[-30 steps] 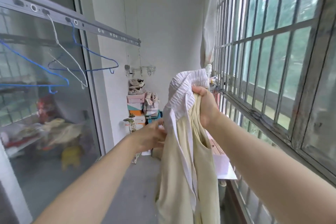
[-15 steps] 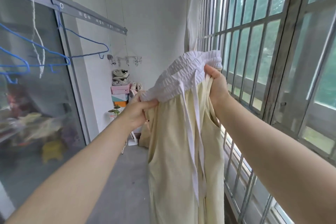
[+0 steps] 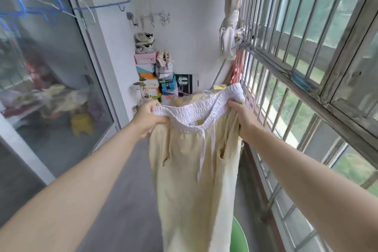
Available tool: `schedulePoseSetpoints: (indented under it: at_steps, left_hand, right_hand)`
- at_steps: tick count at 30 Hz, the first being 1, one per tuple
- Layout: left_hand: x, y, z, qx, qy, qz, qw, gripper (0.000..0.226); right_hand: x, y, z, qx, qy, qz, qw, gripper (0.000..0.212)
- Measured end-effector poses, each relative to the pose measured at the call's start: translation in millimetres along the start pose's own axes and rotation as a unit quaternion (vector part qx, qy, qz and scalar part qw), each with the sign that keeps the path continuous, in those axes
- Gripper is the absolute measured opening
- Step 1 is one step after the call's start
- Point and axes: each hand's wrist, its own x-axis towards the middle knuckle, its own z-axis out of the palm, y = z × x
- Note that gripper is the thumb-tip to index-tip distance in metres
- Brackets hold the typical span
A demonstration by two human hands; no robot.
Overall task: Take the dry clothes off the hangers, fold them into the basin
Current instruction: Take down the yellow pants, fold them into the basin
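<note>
Plainly, the head view shows a pair of pale yellow trousers [image 3: 190, 180] off any hanger, held in the air between both hands. The left hand [image 3: 150, 117] grips the left end of the white elastic waistband [image 3: 196, 111], with its fingers curled round the gathered cloth. The right hand [image 3: 243, 121] grips the right end in the same way, near the window bars [image 3: 286, 80]. The waistband sags a little in the middle, a white drawstring [image 3: 202, 149] dangles down the front, and the legs hang past the bottom edge. Bare blue hangers [image 3: 98, 5] hang at upper left. A curved green rim [image 3: 238, 235] at the bottom, just beside the trouser legs, is probably the basin, though only a sliver shows.

The step in hand looks like the start of folding, with the garment spread by its waist. The next move likely calls for bringing the two ends together so one leg lies on the other. After that the length would be doubled and lowered toward the green rim.
</note>
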Motion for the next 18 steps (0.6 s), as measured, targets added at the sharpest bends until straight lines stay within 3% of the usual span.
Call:
schedulePoseSetpoints:
  at_steps: [4, 7, 11, 18]
  left_hand:
    - [-3.7, -33.2, 7.8, 0.076, -0.008, -0.012, 0.997, 0.035]
    - [-4.6, -53.5, 18.1, 0.106, -0.046, -0.032, 0.993, 0.032]
    - [-5.8, -68.1, 32.7, 0.123, -0.104, -0.031, 0.986, 0.030]
    - [-5.9, -78.6, 40.9, 0.251, -0.201, -0.006, 0.947, 0.040]
  right_hand:
    - [9.3, 41.8, -34.0, -0.078, 0.042, -0.006, 0.996, 0.013]
    - [8.7, 64.1, -57.7, -0.142, 0.051, -0.014, 0.988, 0.005]
    - [8.2, 83.1, -81.3, -0.170, 0.056, -0.020, 0.984, 0.013]
    - [6.9, 110.3, -122.4, -0.213, -0.020, 0.038, 0.976, 0.023]
